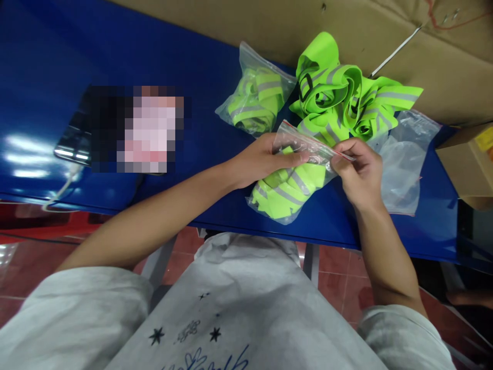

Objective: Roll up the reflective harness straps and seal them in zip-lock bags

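Note:
A clear zip-lock bag with neon green reflective strapping inside hangs over the front part of the blue table. My left hand grips the bag near its upper left, thumb lying across the plastic. At the other end of the red-edged zip, my right hand pinches the bag's corner between thumb and fingers. Just behind lies a loose pile of neon green reflective straps with black buckles. Left of that pile sits another filled zip-lock bag. Flat clear bags lie right of my right hand.
A phone with a white cable rests on the blue table at left, partly covered by a pixelated patch. At the right edge stands a cardboard box. Brown cardboard borders the table's back.

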Action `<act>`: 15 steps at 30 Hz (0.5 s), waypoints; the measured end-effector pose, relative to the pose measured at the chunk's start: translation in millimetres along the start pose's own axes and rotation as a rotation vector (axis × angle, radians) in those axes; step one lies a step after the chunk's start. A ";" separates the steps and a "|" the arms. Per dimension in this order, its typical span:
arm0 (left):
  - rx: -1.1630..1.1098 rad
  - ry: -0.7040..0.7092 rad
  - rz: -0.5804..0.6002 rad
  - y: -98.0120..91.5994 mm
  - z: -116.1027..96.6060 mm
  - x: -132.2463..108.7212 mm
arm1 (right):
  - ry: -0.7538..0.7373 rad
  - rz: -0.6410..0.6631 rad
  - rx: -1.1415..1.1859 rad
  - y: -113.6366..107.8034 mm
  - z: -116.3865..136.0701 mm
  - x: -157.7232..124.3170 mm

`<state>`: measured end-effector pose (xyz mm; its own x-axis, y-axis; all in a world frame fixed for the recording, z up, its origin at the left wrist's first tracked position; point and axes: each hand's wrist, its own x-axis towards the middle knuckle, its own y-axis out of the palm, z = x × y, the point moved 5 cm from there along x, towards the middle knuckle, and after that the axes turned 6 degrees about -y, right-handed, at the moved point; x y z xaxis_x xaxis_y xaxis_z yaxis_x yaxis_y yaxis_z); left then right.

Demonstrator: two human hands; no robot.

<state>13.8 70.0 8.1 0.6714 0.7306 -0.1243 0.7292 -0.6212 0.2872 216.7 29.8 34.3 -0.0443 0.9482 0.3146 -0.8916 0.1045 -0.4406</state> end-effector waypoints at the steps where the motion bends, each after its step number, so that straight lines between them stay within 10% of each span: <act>1: 0.021 0.009 0.008 0.6 -0.4 0.1 | 0.006 0.013 -0.010 0.5 0.2 -0.8; 15: 0.157 0.040 0.149 9.0 5.0 1.0 | -0.001 0.145 0.074 9.9 6.0 -1.4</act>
<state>21.7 63.7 5.9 0.7700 0.6358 -0.0532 0.6358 -0.7576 0.1476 205.2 27.7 34.6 -0.1749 0.9515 0.2531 -0.9065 -0.0553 -0.4185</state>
